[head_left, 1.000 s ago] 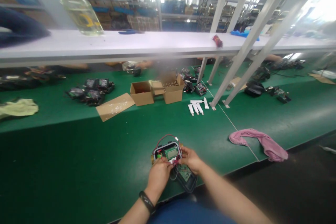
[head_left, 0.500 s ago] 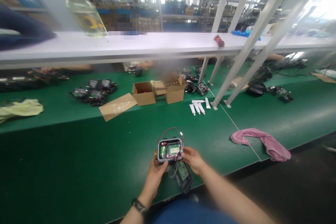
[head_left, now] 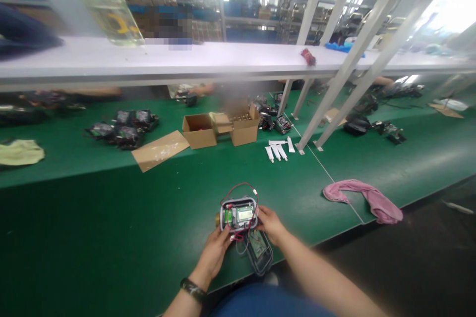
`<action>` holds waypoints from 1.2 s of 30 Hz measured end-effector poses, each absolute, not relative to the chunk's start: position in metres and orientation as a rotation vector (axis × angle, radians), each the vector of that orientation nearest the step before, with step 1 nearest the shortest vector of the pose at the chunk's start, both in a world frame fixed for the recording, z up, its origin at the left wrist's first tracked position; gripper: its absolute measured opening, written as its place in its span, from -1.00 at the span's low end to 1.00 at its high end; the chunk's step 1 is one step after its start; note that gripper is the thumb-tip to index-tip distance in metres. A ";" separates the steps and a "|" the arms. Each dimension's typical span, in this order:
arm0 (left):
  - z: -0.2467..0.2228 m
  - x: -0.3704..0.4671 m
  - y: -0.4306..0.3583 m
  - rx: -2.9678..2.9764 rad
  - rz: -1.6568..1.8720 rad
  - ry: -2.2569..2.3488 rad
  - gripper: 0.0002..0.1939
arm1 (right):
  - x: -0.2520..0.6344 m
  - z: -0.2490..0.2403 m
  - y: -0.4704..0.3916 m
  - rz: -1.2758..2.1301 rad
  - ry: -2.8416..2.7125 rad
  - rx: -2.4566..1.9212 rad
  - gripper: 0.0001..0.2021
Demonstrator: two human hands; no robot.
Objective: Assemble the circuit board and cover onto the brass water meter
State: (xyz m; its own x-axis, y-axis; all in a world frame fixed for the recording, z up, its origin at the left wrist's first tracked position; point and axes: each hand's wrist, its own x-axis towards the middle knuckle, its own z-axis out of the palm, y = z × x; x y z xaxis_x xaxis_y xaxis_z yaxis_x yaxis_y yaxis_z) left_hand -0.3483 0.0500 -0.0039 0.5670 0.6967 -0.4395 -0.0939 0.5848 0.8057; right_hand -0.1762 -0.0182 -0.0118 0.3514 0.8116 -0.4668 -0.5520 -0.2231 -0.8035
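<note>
Worktop (head_left: pixel 122 237): smooth, green. Above its near edge, my left hand (head_left: pixel 214 252) and right hand (head_left: pixel 270 224) grasp the open case (head_left: pixel 222 217) by its sides; rim grey, rounded-rectangular. Lid (head_left: pixel 265 263) slants below: dark, rounded, green board inside. Thin red wires (head_left: pixel 240 237) now spill over the near rim, unlike before, with a small white plug (head_left: pixel 232 238).

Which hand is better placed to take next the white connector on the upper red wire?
Probably the right hand, holding the housing on the right, nearer the upper white connector; the left hand is at the lower left corner.
</note>
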 end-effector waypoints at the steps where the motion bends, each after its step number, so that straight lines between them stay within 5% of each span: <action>1: -0.004 -0.350 0.051 0.789 0.517 0.843 -0.59 | -0.177 -0.012 -0.016 1.270 -0.294 -1.298 -0.53; 17: -0.007 -0.364 0.044 0.828 0.445 0.794 -0.49 | -0.179 -0.029 -0.019 1.284 -0.396 -1.445 -0.42; 30: -0.039 -0.356 -0.015 0.825 0.631 0.889 -0.53 | -0.174 0.012 -0.091 0.667 -1.318 -1.746 -0.78; 36: -0.057 -0.358 -0.037 0.818 0.693 1.036 -0.52 | -0.211 -0.023 -0.145 0.560 -1.598 -1.735 -0.86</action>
